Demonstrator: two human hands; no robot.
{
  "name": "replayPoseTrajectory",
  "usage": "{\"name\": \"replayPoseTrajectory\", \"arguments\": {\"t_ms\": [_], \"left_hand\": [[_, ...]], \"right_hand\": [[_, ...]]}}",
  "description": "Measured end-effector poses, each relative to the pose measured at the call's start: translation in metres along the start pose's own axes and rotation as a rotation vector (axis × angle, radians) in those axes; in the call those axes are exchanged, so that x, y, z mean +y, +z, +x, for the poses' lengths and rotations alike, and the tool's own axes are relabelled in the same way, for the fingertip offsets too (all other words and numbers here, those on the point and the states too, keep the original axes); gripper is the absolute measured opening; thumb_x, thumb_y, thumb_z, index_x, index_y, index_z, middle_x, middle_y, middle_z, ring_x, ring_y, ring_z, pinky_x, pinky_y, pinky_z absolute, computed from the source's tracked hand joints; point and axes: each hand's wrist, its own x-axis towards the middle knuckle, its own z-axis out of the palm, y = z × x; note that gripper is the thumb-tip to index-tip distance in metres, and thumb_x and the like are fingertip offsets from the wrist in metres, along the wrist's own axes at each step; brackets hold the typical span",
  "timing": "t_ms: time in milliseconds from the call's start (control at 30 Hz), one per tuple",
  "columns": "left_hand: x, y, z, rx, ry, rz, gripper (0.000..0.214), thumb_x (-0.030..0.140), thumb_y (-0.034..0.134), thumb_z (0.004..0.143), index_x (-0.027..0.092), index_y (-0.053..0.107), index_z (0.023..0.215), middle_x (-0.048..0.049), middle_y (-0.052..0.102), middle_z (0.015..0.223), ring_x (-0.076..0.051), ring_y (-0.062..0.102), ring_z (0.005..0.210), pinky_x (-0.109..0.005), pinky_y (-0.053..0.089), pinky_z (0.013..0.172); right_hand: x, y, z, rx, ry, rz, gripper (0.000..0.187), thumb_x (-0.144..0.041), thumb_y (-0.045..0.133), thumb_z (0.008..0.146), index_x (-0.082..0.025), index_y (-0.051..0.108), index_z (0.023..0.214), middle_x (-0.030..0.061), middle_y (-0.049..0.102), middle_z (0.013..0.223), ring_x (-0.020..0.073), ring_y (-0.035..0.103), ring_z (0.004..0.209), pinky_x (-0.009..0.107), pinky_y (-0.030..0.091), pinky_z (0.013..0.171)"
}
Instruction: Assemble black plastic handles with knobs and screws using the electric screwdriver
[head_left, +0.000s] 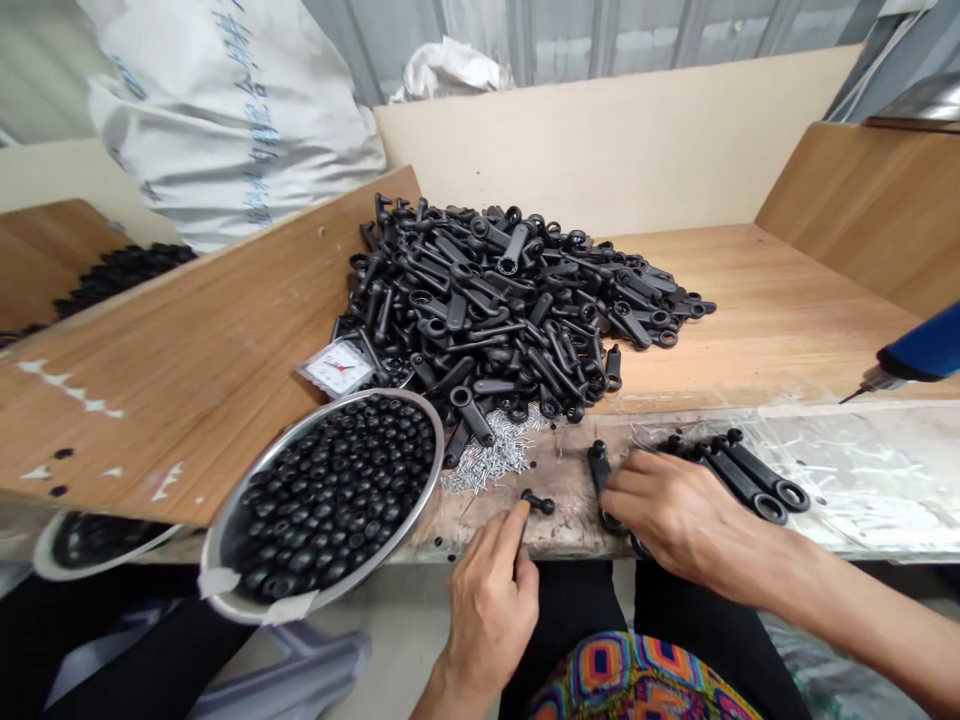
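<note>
My left hand point(491, 590) rests at the bench's front edge, fingers curled, its fingertip touching a small black dumbbell-shaped part point(538, 502). My right hand point(667, 510) lies palm down over a black plastic lever point(600, 470), fingers bent onto it. Beside that hand is a row of assembled black levers point(750, 478). A big heap of the same black levers point(510, 300) fills the middle of the wooden bench point(772, 320). A metal bowl point(225, 560) of black round beads leans at the front left. Small silver pins point(491, 458) lie scattered between bowl and hands.
A small square clock point(337, 368) lies by the heap. A tilted wooden board point(172, 350) stands to the left, a white sack point(225, 110) behind it. A blue-handled tool point(919, 355) pokes in at the right. Clear plastic sheet point(862, 470) covers the bench's right front.
</note>
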Motion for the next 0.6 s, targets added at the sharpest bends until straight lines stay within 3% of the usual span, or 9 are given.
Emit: {"name": "replayPoseTrajectory", "arguments": {"t_ms": [67, 167, 267, 367, 467, 600], "left_hand": [[-0.003, -0.005, -0.005, -0.047, -0.066, -0.126, 0.037, 0.008, 0.042, 0.08, 0.015, 0.056, 0.114, -0.0066, 0.065, 0.096, -0.017, 0.062, 0.086, -0.026, 0.05, 0.076], [-0.005, -0.011, -0.013, -0.072, -0.241, -0.382, 0.028, 0.017, 0.048, 0.082, 0.017, 0.06, 0.107, -0.0051, 0.066, 0.094, -0.014, 0.063, 0.083, -0.021, 0.051, 0.071], [-0.006, -0.013, -0.023, -0.1, -0.49, -0.631, 0.025, 0.025, 0.054, 0.08, 0.016, 0.063, 0.101, -0.0035, 0.067, 0.085, -0.012, 0.062, 0.069, -0.017, 0.05, 0.06], [-0.009, -0.01, -0.032, -0.097, -0.643, -0.792, 0.028, 0.028, 0.057, 0.078, 0.016, 0.063, 0.103, -0.0026, 0.067, 0.082, -0.011, 0.06, 0.067, -0.018, 0.049, 0.061], [-0.009, -0.006, -0.036, -0.067, -0.685, -0.849, 0.027, 0.028, 0.058, 0.077, 0.017, 0.064, 0.101, -0.0027, 0.066, 0.082, -0.012, 0.06, 0.071, -0.018, 0.047, 0.061], [-0.006, -0.007, -0.037, -0.006, -0.627, -0.773, 0.023, 0.027, 0.057, 0.078, 0.018, 0.065, 0.098, -0.0023, 0.064, 0.083, -0.011, 0.057, 0.067, -0.018, 0.046, 0.06]], "right_hand": [[0.0, -0.001, 0.037, -0.004, -0.034, -0.093, 0.011, -0.007, 0.052, 0.075, -0.017, 0.055, 0.077, 0.0053, 0.057, 0.077, 0.0183, 0.048, 0.077, 0.029, 0.03, 0.059], [0.0, 0.008, 0.07, -0.074, -0.024, -0.251, 0.017, -0.001, 0.05, 0.071, -0.015, 0.058, 0.079, 0.008, 0.058, 0.073, 0.0196, 0.051, 0.074, 0.029, 0.027, 0.054], [0.0, 0.018, 0.084, -0.142, 0.006, -0.343, 0.018, 0.0, 0.048, 0.072, -0.014, 0.059, 0.074, 0.0092, 0.058, 0.068, 0.0193, 0.052, 0.071, 0.028, 0.026, 0.053], [0.0, 0.019, 0.09, -0.167, -0.002, -0.352, 0.017, -0.001, 0.048, 0.074, -0.013, 0.06, 0.072, 0.009, 0.059, 0.067, 0.0171, 0.051, 0.068, 0.027, 0.027, 0.054], [-0.003, 0.014, 0.09, -0.173, -0.014, -0.356, 0.022, 0.001, 0.044, 0.076, -0.013, 0.062, 0.074, 0.0085, 0.06, 0.068, 0.0162, 0.051, 0.067, 0.028, 0.028, 0.055], [-0.006, 0.012, 0.087, -0.121, -0.036, -0.351, 0.034, 0.003, 0.036, 0.079, -0.014, 0.065, 0.081, 0.0095, 0.062, 0.074, 0.0176, 0.052, 0.071, 0.029, 0.029, 0.059]]}}
